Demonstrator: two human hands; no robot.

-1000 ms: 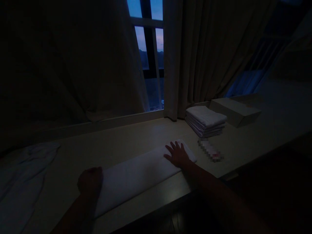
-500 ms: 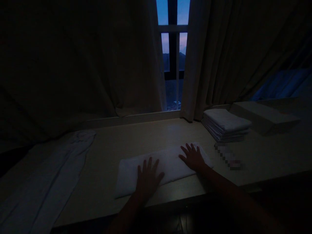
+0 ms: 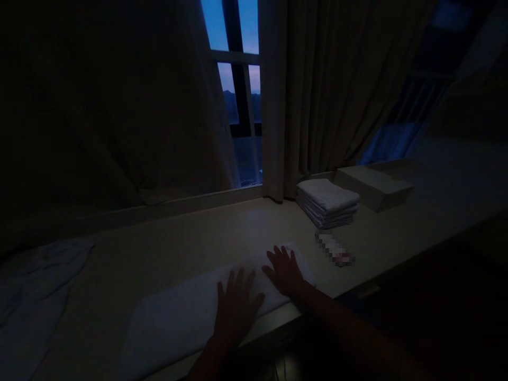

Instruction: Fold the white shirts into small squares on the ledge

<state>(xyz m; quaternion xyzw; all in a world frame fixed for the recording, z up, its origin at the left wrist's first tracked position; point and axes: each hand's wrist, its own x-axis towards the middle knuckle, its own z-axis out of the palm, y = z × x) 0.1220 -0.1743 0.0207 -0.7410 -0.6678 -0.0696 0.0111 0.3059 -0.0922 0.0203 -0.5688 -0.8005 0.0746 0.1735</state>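
Note:
A white folded cloth [image 3: 174, 312], perhaps a towel, lies flat in a long strip near the front edge of the pale counter [image 3: 222, 233]. My left hand [image 3: 237, 304] is over its middle, palm down with fingers spread; in the dim light I cannot tell if it presses or hovers. Toward the strip's right end, my right hand [image 3: 283, 270] rests on the cloth, fingers apart. Neither hand grips anything. Beyond my right hand stands a neat stack of folded white cloths [image 3: 328, 201].
A loose, rumpled white cloth [image 3: 39, 286] lies at the left. Right of the stack, a pale box [image 3: 375, 185] sits against the window side. A small pixelated item [image 3: 334, 248] lies before the stack. Dark curtains [image 3: 309, 90] hang along the back, around a narrow window [image 3: 240, 95].
The view has turned right, so the scene has shifted left. My left hand has slid right along the cloth, closer to my right hand, which stays near the right end.

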